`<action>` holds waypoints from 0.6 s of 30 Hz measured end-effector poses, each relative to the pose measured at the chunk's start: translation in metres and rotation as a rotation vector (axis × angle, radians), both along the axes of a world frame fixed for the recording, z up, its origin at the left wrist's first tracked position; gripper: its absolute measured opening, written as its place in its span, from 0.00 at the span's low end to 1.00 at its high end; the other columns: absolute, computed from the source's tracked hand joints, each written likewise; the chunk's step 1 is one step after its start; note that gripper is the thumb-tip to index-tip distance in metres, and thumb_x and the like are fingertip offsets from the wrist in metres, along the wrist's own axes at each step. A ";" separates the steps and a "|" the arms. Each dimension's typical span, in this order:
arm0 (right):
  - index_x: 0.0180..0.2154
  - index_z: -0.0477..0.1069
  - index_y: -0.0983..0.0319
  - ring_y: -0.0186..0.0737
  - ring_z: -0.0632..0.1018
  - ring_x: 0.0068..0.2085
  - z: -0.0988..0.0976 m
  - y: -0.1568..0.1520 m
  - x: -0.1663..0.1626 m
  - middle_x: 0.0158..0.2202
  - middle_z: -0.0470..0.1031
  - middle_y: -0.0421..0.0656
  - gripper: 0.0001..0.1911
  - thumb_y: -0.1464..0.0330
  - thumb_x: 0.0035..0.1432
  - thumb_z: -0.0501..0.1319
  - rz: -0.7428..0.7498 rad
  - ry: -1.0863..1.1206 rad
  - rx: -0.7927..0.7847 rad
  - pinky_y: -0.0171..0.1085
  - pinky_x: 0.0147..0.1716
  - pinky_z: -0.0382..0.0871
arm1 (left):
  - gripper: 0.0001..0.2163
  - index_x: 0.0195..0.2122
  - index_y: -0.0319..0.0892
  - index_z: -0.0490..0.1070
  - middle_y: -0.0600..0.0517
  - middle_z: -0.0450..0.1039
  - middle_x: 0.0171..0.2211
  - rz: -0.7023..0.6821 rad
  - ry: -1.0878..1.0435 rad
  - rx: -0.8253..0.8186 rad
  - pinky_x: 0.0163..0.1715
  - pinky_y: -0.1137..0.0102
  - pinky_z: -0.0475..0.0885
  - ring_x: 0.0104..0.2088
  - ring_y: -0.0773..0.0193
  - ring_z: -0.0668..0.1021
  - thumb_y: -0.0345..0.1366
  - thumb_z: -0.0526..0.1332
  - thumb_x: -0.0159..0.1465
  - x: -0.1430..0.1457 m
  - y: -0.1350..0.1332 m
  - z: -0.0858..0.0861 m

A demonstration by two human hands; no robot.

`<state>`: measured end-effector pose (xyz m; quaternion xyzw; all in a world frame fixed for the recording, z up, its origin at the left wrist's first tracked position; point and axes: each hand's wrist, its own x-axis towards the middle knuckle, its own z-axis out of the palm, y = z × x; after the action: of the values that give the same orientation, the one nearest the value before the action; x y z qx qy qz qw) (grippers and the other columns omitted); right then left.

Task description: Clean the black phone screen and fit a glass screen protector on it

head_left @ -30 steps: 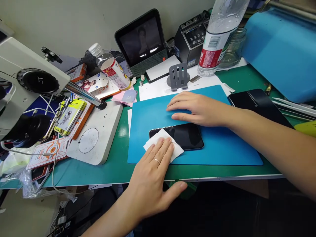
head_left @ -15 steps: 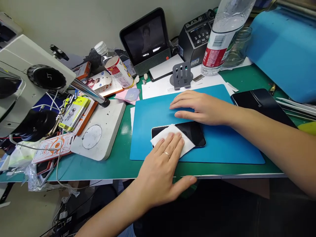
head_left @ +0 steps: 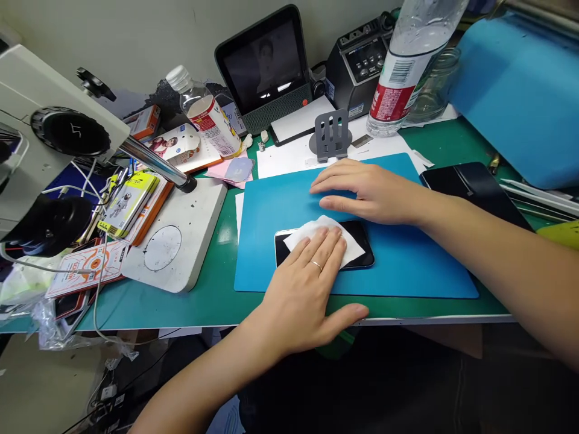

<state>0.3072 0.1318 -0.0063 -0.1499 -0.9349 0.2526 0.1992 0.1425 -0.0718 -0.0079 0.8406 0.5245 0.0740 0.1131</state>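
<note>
A black phone (head_left: pixel 362 247) lies screen-up on a blue mat (head_left: pixel 407 265) near the desk's front edge. A white wipe (head_left: pixel 326 230) lies on the screen. My left hand (head_left: pixel 307 289) presses flat on the wipe with fingers stretched out and a ring on one finger. My right hand (head_left: pixel 366 193) rests palm-down on the mat just behind the phone, its fingers straight and together, the thumb against the phone's far edge.
A microscope (head_left: pixel 49 150) with a white base (head_left: pixel 181 235) stands at the left among cards and cables. Behind the mat are a grey phone stand (head_left: pixel 332 135), a small screen (head_left: pixel 262 63), a soldering station (head_left: pixel 357 60), water bottles (head_left: pixel 407 66). Another dark phone (head_left: pixel 470 187) lies right.
My left hand has slid the wipe to the right along the phone's screen, from its left end to the middle. My right hand has stayed put behind the phone.
</note>
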 end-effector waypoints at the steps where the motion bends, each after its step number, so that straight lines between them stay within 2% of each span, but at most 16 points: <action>1: 0.53 0.82 0.59 0.58 0.78 0.59 0.000 0.000 0.000 0.56 0.83 0.51 0.26 0.50 0.72 0.55 -0.001 -0.002 -0.003 0.58 0.61 0.68 | 0.41 0.76 0.30 0.51 0.40 0.46 0.78 -0.001 0.002 0.001 0.76 0.50 0.57 0.79 0.47 0.50 0.61 0.50 0.75 -0.001 -0.006 0.000; 5: 0.52 0.82 0.57 0.57 0.78 0.59 0.000 0.000 -0.001 0.56 0.84 0.49 0.24 0.50 0.72 0.56 0.004 0.002 -0.015 0.58 0.60 0.68 | 0.39 0.77 0.33 0.49 0.42 0.46 0.78 0.014 0.026 -0.024 0.75 0.50 0.61 0.79 0.48 0.50 0.59 0.51 0.76 -0.016 -0.031 0.002; 7: 0.53 0.82 0.58 0.56 0.78 0.58 0.000 0.000 -0.002 0.56 0.83 0.50 0.24 0.51 0.72 0.56 0.010 -0.003 -0.016 0.57 0.60 0.68 | 0.39 0.77 0.34 0.48 0.41 0.46 0.78 0.015 0.039 -0.037 0.74 0.49 0.62 0.78 0.47 0.51 0.59 0.51 0.76 -0.022 -0.035 0.004; 10: 0.53 0.82 0.59 0.56 0.78 0.59 0.000 -0.001 -0.002 0.56 0.83 0.50 0.24 0.51 0.72 0.56 0.004 -0.006 -0.012 0.56 0.61 0.68 | 0.40 0.77 0.32 0.49 0.40 0.47 0.78 -0.002 0.039 -0.035 0.74 0.49 0.62 0.78 0.46 0.52 0.60 0.50 0.76 -0.017 -0.022 0.004; 14: 0.52 0.82 0.58 0.56 0.78 0.59 0.000 0.000 -0.001 0.55 0.84 0.50 0.24 0.51 0.72 0.56 -0.013 0.013 -0.019 0.57 0.60 0.68 | 0.42 0.76 0.30 0.51 0.38 0.47 0.78 -0.009 0.002 -0.034 0.76 0.49 0.56 0.79 0.47 0.51 0.62 0.49 0.75 0.004 0.005 0.002; 16: 0.52 0.82 0.57 0.57 0.78 0.58 -0.001 0.000 0.000 0.55 0.84 0.50 0.24 0.50 0.71 0.56 -0.017 0.015 -0.020 0.58 0.60 0.68 | 0.42 0.76 0.30 0.51 0.39 0.47 0.78 -0.011 -0.016 -0.025 0.77 0.49 0.54 0.79 0.47 0.49 0.62 0.50 0.75 0.010 0.009 0.001; 18: 0.52 0.82 0.57 0.57 0.78 0.59 -0.001 0.000 0.000 0.55 0.84 0.49 0.25 0.50 0.72 0.55 -0.021 0.009 -0.022 0.58 0.60 0.68 | 0.41 0.76 0.31 0.50 0.40 0.46 0.78 -0.007 -0.019 -0.015 0.77 0.50 0.54 0.79 0.49 0.49 0.61 0.50 0.75 0.009 0.002 0.001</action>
<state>0.3073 0.1322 -0.0077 -0.1608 -0.9296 0.2613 0.2042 0.1519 -0.0701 -0.0073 0.8409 0.5209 0.0777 0.1250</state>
